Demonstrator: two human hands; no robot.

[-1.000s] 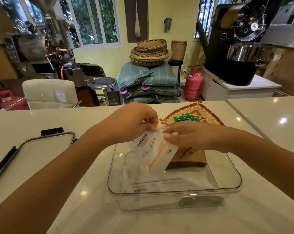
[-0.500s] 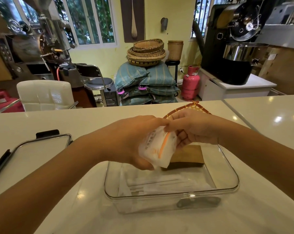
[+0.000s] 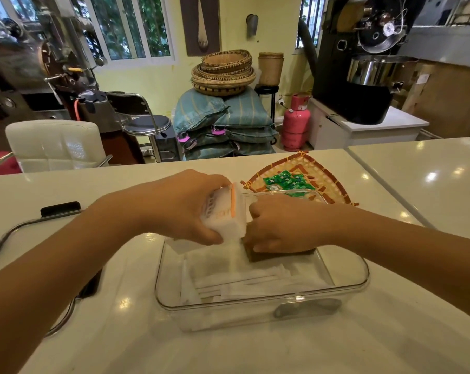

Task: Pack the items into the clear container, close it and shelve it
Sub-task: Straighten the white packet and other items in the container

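1. Head view: the left hand (image 3: 180, 209) grips a white packet with an orange stripe (image 3: 224, 211) over the far left corner of the clear container (image 3: 255, 303); a loose pinch could drop it onto the counter (image 3: 282, 346).
2. The right hand (image 3: 282, 225) is closed on a brown block (image 3: 258, 255) inside the container; a shove could crumple the flat white sachets (image 3: 242, 282).
3. Green packets (image 3: 285, 182) remain on the woven tray (image 3: 328, 182), unpacked.
4. The lid (image 3: 20, 228) lies left; a forearm could knock it.

coffee roastery: drum roasters (image 3: 363, 58), stacked sacks (image 3: 223, 125), gas cylinder (image 3: 296, 122)
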